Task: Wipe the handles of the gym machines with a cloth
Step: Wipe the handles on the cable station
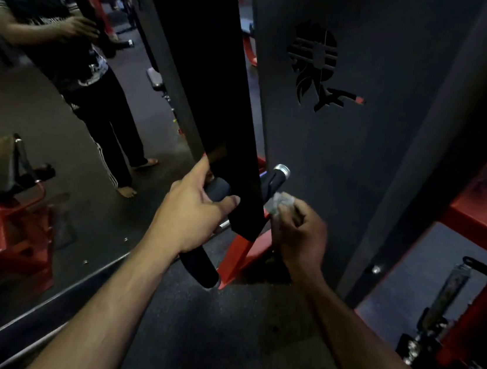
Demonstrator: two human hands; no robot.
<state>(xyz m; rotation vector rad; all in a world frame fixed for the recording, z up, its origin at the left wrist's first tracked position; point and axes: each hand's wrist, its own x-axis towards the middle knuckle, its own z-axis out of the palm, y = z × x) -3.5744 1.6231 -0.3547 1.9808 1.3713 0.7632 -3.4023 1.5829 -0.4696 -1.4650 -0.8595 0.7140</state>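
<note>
Near frame centre, left hand (193,209) wrapped around black handle (203,266), right hand (299,235) pinching bunched cloth (280,202) against upper grip (276,177): wiping underway, likely next sliding cloth along that grip.

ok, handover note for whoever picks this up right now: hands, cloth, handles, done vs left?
Left hand: closed around the near black handle, holding it steady.
Right hand: closed on the cloth, cloth bunched at the fingertips and pressed against the shaft of the far handle, just below its silver end cap.
Both handles sit either side of the black upright of the machine; mirror on the left.
Done: cannot tell which handles are already clean.
Left: finish wiping the far handle, probably then the one in the left hand, then the other machines.
</note>
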